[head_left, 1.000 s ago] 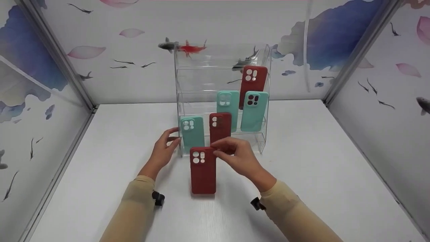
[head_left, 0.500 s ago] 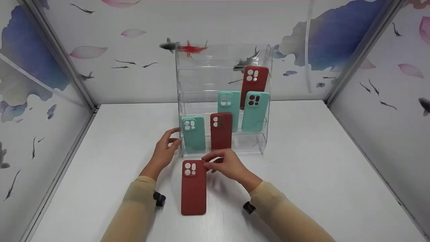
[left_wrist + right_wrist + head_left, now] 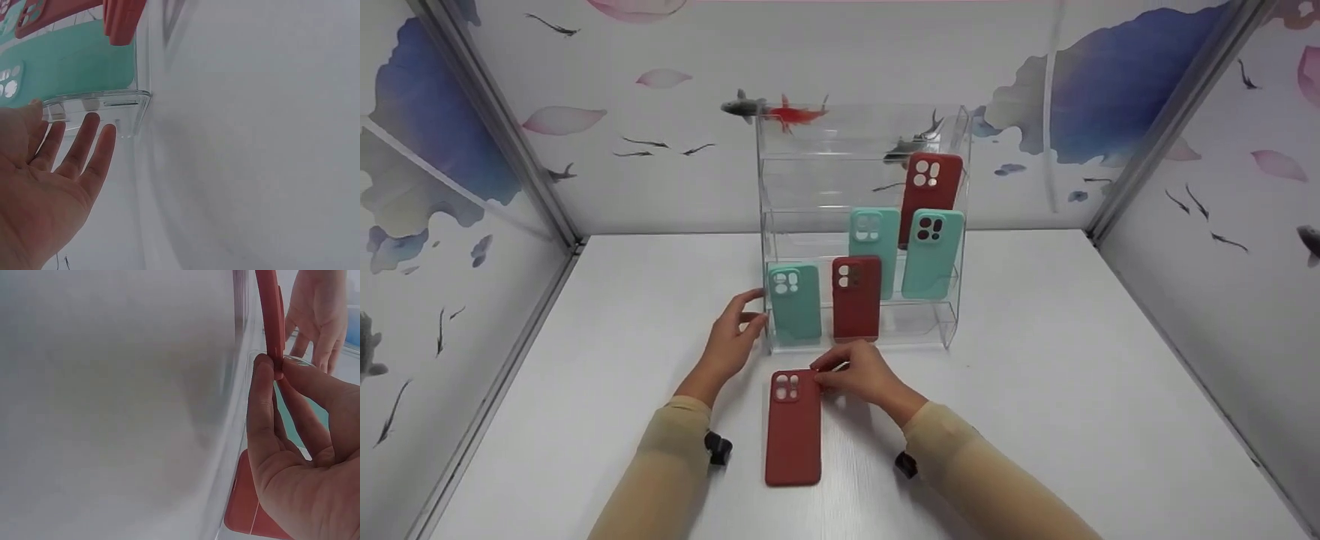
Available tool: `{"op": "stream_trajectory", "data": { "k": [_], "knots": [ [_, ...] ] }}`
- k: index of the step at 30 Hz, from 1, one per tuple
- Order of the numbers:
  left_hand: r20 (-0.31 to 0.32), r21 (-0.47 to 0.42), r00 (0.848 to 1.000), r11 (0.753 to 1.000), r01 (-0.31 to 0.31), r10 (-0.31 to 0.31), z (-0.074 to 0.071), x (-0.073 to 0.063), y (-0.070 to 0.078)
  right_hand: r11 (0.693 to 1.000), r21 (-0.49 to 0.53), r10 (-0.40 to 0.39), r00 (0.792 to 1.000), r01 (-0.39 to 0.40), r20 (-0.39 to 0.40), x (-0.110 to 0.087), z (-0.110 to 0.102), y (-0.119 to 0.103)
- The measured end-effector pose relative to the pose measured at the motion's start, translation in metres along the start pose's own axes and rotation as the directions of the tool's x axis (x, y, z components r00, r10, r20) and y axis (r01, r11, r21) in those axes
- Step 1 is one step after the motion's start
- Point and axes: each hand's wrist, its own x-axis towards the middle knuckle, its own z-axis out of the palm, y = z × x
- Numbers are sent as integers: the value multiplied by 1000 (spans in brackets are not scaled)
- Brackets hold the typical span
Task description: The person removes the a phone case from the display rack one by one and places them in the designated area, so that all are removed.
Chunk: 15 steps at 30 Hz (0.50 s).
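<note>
My right hand (image 3: 861, 373) pinches a red phone case (image 3: 793, 442) by its upper right corner, just in front of the rack. Edge-on in the right wrist view, the red case (image 3: 271, 318) sits between thumb and fingertips. Its camera cutouts are at the top left; whether its lower end touches the table cannot be told. At the left side of the clear acrylic display rack (image 3: 915, 324), my left hand (image 3: 731, 341) touches the rack's edge. Its fingers (image 3: 84, 143) are nearly straight in the left wrist view.
On the rack's lowest tier stand a teal case (image 3: 797, 311) and a red case (image 3: 856, 311). Higher up are two teal cases, one at the right (image 3: 934, 262), and another red case (image 3: 936, 180). A patterned wall (image 3: 660, 187) rises behind the white table (image 3: 1035, 375).
My right hand has drawn the red phone case away from the rack, toward me and slightly left, uncovering the lower red case. My left hand has stayed at the rack's side.
</note>
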Motion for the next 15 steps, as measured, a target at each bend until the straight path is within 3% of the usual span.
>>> {"op": "stream_trajectory", "data": {
  "k": [15],
  "knots": [
    [2,-12,1000,1000,-17,17,1,0,-2,996,-84,18,1000,-16,24,3,-4,9]
  ]
}}
